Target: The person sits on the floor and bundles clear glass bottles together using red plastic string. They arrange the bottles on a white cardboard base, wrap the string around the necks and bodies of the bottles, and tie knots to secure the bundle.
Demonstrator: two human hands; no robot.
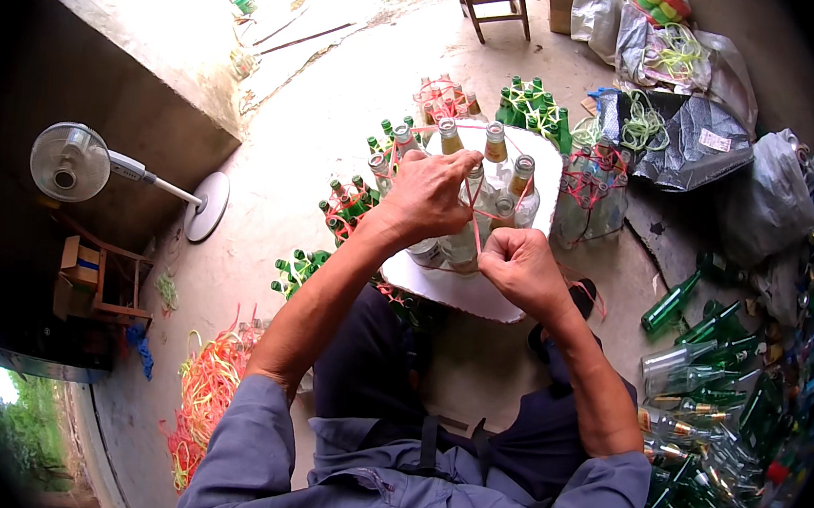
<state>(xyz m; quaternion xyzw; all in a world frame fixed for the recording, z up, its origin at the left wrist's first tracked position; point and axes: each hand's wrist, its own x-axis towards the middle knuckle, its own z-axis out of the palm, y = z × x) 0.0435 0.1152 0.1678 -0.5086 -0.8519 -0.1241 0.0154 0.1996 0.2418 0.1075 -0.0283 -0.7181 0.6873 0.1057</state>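
White board (pixel 486 301) at 12 o'clock, clear bottles (pixel 497 173) standing on it. Left hand (pixel 427 193) at their 9, right hand (pixel 525 271) at 5, both pinched on pink cord (pixel 478 233). Looks like tightening the tie; next pull likely needs even tension. Any knot's hidden; left hand blocks some bottles.

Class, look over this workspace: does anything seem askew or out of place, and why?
Yes: at the right, loose bottles lie jumbled on the floor, many on their sides, unlike the clear bottles standing upright on the white surface.
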